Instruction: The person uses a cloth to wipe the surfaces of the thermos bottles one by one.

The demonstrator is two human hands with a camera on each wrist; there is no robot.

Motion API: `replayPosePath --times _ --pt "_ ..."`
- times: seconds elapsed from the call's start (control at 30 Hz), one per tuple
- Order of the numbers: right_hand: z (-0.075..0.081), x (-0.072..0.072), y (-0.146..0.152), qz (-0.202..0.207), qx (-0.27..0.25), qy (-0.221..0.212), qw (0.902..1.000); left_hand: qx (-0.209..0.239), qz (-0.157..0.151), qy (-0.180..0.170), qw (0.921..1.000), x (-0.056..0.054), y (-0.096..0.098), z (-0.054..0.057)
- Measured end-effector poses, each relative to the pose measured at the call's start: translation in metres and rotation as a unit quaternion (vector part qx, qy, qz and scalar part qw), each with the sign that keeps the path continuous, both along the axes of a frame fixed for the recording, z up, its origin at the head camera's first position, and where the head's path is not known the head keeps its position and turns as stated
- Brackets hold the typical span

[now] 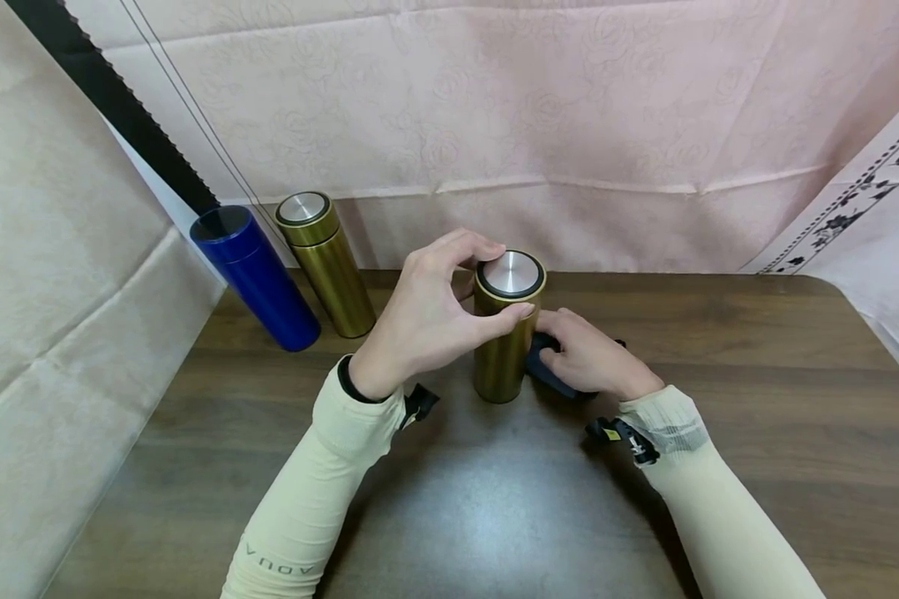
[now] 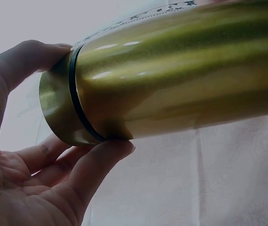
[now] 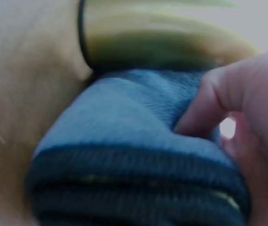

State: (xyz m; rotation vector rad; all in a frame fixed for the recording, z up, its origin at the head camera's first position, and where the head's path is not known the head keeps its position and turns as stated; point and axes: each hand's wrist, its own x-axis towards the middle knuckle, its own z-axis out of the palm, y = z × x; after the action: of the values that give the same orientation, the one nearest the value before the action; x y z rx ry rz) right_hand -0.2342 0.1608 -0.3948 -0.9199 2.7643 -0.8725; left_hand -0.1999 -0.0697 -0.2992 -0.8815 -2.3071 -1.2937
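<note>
A gold thermos bottle (image 1: 500, 366) with a silver-topped lid stands upright on the table. My left hand (image 1: 434, 312) grips it near the top, thumb on the near side and fingers round the far side. The left wrist view shows the fingers about the gold lid (image 2: 56, 106) and the dark seam under it. At the bottle's right side, my right hand (image 1: 595, 353) pinches a folded dark blue-grey cloth (image 3: 110, 117). The cloth lies against the bottle's lower part. Some of the right fingers are hidden behind the bottle and the cloth.
At the back left of the wooden table (image 1: 719, 349) stand a blue bottle (image 1: 258, 279) and a second gold bottle (image 1: 330, 274), side by side. A pale patterned cloth backdrop (image 1: 569, 108) hangs behind the table, and pale fabric (image 1: 60, 291) hangs along its left edge.
</note>
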Motion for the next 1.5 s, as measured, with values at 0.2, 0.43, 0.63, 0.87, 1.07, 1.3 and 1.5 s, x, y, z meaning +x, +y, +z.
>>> replayPosePath --times 0.2,0.43,0.63,0.87,1.07,1.3,1.5 --pt "0.021 0.003 0.016 -0.01 -0.003 -0.034 0.9994 -0.003 -0.008 -0.013 0.9999 0.0 -0.001 0.001" --pt "0.041 0.008 0.027 -0.053 -0.098 -0.044 0.9928 0.006 -0.031 -0.024 0.9992 -0.002 -0.003 0.001" --pt "0.032 0.006 0.015 -0.03 -0.164 -0.025 0.9856 0.023 -0.048 -0.04 0.9978 -0.004 -0.004 -0.001" --pt "0.016 0.004 0.002 -0.01 -0.168 0.003 0.9857 0.031 -0.059 -0.054 0.9963 -0.008 -0.006 -0.001" --pt "0.006 0.003 -0.002 -0.008 -0.125 -0.038 0.9914 0.028 -0.065 -0.065 0.9954 -0.011 -0.008 -0.001" --pt "-0.005 0.002 -0.005 0.003 -0.055 -0.068 0.9961 0.028 -0.074 -0.081 0.9935 -0.009 -0.009 0.001" --pt "-0.006 0.004 -0.009 0.016 -0.01 -0.016 0.9997 0.02 -0.079 -0.096 0.992 -0.008 -0.012 0.002"
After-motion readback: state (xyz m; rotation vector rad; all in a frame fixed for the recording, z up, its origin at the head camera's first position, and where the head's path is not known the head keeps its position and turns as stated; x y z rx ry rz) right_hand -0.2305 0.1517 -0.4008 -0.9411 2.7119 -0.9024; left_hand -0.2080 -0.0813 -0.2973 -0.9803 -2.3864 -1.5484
